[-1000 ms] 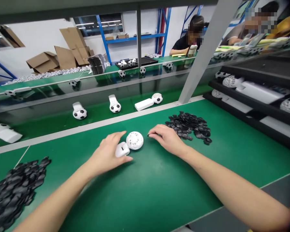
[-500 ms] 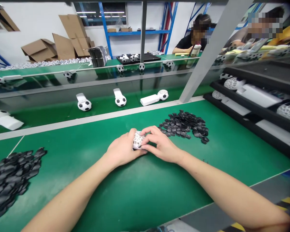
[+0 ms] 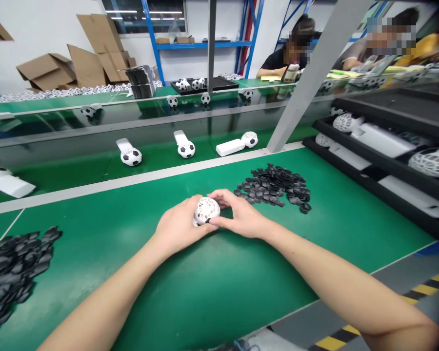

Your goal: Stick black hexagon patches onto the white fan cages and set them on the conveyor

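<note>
Over the middle of the green tabletop, a white soccer-ball fan head [image 3: 207, 209] with an openwork grille sits between my hands, grille facing up. My left hand [image 3: 181, 222] is closed around its left side, thumb along the near edge. On the right side, my right hand [image 3: 239, 214] grips it with the thumb at the near lower rim, by a dark patch, and the fingers behind. Whether a handle is attached below is hidden by my hands. Just beyond my right hand lies a pile of small black patches [image 3: 278, 183].
A larger heap of black pieces [image 3: 18, 273] lies at left. Behind a pale rail, a green conveyor [image 3: 153, 156] carries several soccer-ball fans [image 3: 186, 148]. Black trays [image 3: 380, 161] of fans are stacked at right, by a slanted grey post [image 3: 303, 83]. Two people [image 3: 289, 53] sit across.
My right fingers have moved from the top of the grille to the fan head's far right side, leaving more grille showing. Fans on the conveyor have shifted slightly right.
</note>
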Motion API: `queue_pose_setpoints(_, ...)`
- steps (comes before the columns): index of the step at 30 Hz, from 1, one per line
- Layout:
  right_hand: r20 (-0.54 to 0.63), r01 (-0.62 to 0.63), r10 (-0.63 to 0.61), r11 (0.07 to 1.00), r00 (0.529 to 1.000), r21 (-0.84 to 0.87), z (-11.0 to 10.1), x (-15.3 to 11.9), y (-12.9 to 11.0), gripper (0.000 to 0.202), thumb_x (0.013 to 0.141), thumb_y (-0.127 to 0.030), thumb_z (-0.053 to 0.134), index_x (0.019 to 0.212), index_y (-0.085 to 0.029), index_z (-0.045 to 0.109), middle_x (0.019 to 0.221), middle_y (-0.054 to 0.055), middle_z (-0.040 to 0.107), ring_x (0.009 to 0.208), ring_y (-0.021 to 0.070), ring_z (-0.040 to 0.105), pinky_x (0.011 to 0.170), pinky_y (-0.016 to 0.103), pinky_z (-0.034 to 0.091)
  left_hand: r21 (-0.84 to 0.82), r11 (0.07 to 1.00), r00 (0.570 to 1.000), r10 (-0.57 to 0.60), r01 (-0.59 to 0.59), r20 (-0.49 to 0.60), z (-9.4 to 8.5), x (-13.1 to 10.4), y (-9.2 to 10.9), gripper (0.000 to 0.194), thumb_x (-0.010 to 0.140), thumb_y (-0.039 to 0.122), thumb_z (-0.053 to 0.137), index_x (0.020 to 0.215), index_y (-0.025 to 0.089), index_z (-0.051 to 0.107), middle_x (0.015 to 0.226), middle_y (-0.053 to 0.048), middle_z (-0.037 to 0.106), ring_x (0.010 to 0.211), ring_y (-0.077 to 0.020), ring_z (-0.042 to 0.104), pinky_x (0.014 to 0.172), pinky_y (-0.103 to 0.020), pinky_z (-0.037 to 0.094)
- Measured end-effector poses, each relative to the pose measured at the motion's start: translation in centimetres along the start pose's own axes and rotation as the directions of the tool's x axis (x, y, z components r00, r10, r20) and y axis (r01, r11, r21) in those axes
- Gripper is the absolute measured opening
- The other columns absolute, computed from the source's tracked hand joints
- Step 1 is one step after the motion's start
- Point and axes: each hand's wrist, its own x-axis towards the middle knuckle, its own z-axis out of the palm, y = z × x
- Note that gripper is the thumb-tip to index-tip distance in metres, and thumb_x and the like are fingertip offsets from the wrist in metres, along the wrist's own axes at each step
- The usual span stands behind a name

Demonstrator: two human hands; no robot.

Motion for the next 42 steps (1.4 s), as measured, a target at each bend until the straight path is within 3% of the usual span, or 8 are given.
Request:
queue_pose_setpoints(6, 0.015, 0.04, -0.039, 0.997, 0.999, -0.063, -0.3, 0.3, 0.0, 0.038, 0.076, -0.027, 0.061, 0.11, -0.018, 0.046, 0.106, 0.004, 0.057, 0.093, 0.015, 0.056, 0.083, 0.03, 0.046, 0.034, 0.999, 0.999, -0.024, 0.023, 0.029, -0.5, 0.0, 0.4, 0.051, 0.07, 0.059, 0.054, 0.112, 0.03, 0.048, 0.1, 0.0, 0.062, 0.087, -0.0265, 0.059, 0.061, -0.031, 0.044)
queue_pose_setpoints(9, -0.127, -0.084, 0.053, 0.963, 0.99, -0.256, -1.7, 0.9, 0.8, 0.022, 0.082, -0.032, 0.054, 0.099, -0.019, 0.054, 0.098, 0.004, 0.059, 0.087, 0.0145, 0.056, 0.078, 0.029, 0.045, 0.025, 1.0, 0.998, 0.011, -0.012, 0.059, -0.7, -0.2, 0.4, 0.059, 0.069, 0.05, 0.058, 0.121, 0.027, 0.042, 0.117, -0.002, 0.055, 0.102, -0.0273, 0.053, 0.078, -0.035, 0.044)
queue_pose_setpoints(12, -0.339, -0.355, 0.183, 0.748, 0.923, -0.56, -3.4, 1.2, 1.7, 0.017, 0.08, -0.032, 0.056, 0.09, -0.018, 0.061, 0.094, 0.007, 0.057, 0.09, 0.0203, 0.053, 0.074, 0.031, 0.043, 0.053, 0.996, 0.994, 0.072, -0.076, 0.078, -1.0, -0.1, 0.1, 0.061, 0.069, 0.036, 0.06, 0.125, 0.02, 0.04, 0.125, -0.006, 0.05, 0.111, -0.0276, 0.046, 0.091, -0.039, 0.037)
queue_pose_setpoints(15, -0.349, -0.455, 0.292, 0.596, 0.89, -0.662, -4.2, 1.3, 2.2, 0.011, 0.078, -0.027, 0.059, 0.085, -0.02, 0.063, 0.091, 0.008, 0.057, 0.092, 0.0238, 0.051, 0.069, 0.031, 0.04, 0.114, 0.981, 0.985, 0.147, -0.156, 0.089, -1.5, 0.0, -0.4, 0.056, 0.069, 0.02, 0.053, 0.125, 0.023, 0.043, 0.117, -0.006, 0.053, 0.102, -0.0269, 0.047, 0.084, -0.04, 0.039)
queue_pose_setpoints(20, -0.285, -0.428, 0.32, 0.627, 0.903, -0.651, -4.1, 1.2, 2.0, 0.01, 0.08, -0.023, 0.055, 0.073, -0.02, 0.061, 0.082, 0.003, 0.058, 0.078, 0.0162, 0.055, 0.062, 0.025, 0.038, 0.191, 0.959, 0.978, 0.197, -0.208, 0.073, -2.1, 0.1, -1.2, 0.064, 0.068, 0.002, 0.041, 0.127, 0.027, 0.043, 0.101, -0.005, 0.057, 0.094, -0.0253, 0.045, 0.077, -0.039, 0.037)
queue_pose_setpoints(26, -0.335, -0.368, 0.17, 0.59, 0.927, -0.719, -3.7, 1.6, 2.8, 0.025, 0.085, -0.03, 0.049, 0.108, -0.021, 0.057, 0.104, 0.007, 0.057, 0.095, 0.0216, 0.049, 0.071, 0.029, 0.041, 0.124, 0.959, 0.967, 0.254, -0.256, 0.026, -1.7, 0.4, -1.6, 0.065, 0.068, -0.001, 0.037, 0.126, 0.024, 0.045, 0.101, -0.004, 0.059, 0.099, -0.0244, 0.043, 0.086, -0.041, 0.034)
queue_pose_setpoints(35, -0.201, -0.221, 0.095, 0.531, 0.975, -0.818, -3.4, 2.5, 3.4, 0.023, 0.086, -0.014, 0.042, 0.094, -0.013, 0.064, 0.083, 0.011, 0.062, 0.082, 0.0227, 0.052, 0.074, 0.034, 0.039, 0.108, 0.961, 0.965, 0.26, -0.254, -0.036, -1.2, 0.2, -1.6, 0.062, 0.069, -0.001, 0.036, 0.125, 0.023, 0.047, 0.102, -0.005, 0.06, 0.1, -0.0242, 0.043, 0.088, -0.043, 0.034)
queue_pose_setpoints(42, -0.15, -0.057, 0.007, 0.941, 0.989, -0.334, -3.0, 1.1, 1.1, 0.01, 0.083, -0.019, 0.052, 0.087, -0.017, 0.06, 0.086, 0.002, 0.064, 0.076, 0.0133, 0.056, 0.069, 0.025, 0.044, 0.089, 0.971, 0.973, 0.227, -0.223, -0.041, -1.1, 0.4, -1.6, 0.06, 0.069, 0.0, 0.038, 0.123, 0.023, 0.049, 0.106, -0.006, 0.059, 0.102, -0.0242, 0.043, 0.09, -0.043, 0.033)
